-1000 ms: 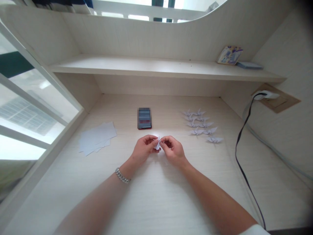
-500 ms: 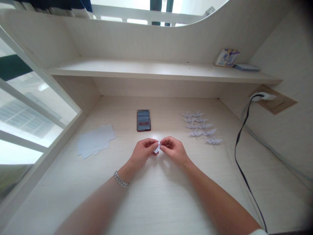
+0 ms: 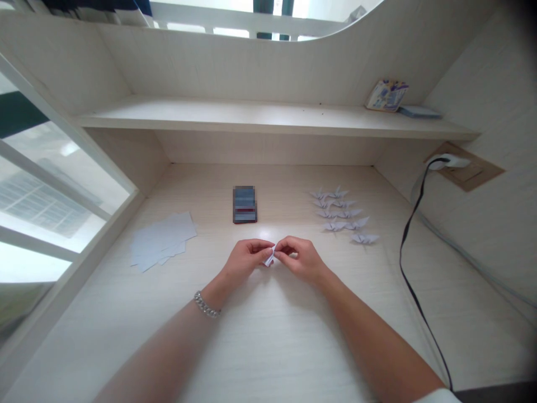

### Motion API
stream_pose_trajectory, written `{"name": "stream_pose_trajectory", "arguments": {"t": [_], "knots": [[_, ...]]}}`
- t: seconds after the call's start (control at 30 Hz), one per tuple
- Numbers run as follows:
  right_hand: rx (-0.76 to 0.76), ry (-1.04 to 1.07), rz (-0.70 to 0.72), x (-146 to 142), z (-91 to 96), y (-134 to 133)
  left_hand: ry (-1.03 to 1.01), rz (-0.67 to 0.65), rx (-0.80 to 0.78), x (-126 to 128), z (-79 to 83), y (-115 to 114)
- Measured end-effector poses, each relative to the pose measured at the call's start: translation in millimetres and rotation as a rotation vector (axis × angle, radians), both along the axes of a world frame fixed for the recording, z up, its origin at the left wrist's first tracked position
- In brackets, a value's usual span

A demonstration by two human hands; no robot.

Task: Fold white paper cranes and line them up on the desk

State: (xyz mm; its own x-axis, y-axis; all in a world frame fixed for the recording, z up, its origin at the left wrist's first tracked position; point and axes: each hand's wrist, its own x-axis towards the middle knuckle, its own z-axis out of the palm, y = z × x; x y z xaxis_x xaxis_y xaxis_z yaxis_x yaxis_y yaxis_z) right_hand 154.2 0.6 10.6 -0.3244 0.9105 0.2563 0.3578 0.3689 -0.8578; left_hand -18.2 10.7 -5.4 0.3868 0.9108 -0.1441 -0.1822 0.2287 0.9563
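Note:
A small folded piece of white paper is held between both hands above the middle of the desk. My left hand, with a silver chain bracelet at the wrist, pinches its left side between thumb and fingers. My right hand grips the upper right edge with thumb and index fingertip. Fingers cover much of the paper, so its full shape is hidden. Several folded white paper cranes stand in rows to the right. Flat white paper sheets lie overlapping on the left.
A phone with a blurred screen lies beyond my hands. A black cord runs from the wall socket down the right side. The shelf above holds a colourful packet and a flat bluish item.
The right hand's fingers have shifted slightly on the folded paper, which appears narrower between the fingertips. The whole view has moved a little; the cranes, sheets and phone stay in place.

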Motion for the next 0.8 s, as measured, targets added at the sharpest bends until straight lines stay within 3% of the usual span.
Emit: {"name": "stream_pose_trajectory", "arguments": {"t": [0.37,0.8], "knots": [[0.319,-0.257,-0.042,-1.5,-5.5,-2.1,-0.044,-0.034,-0.058,-1.3,3.4,0.6],[0.346,-0.313,-0.044,-1.1,-4.2,-3.5,-0.019,-0.024,-0.081,-2.6,0.9,1.1]]}}
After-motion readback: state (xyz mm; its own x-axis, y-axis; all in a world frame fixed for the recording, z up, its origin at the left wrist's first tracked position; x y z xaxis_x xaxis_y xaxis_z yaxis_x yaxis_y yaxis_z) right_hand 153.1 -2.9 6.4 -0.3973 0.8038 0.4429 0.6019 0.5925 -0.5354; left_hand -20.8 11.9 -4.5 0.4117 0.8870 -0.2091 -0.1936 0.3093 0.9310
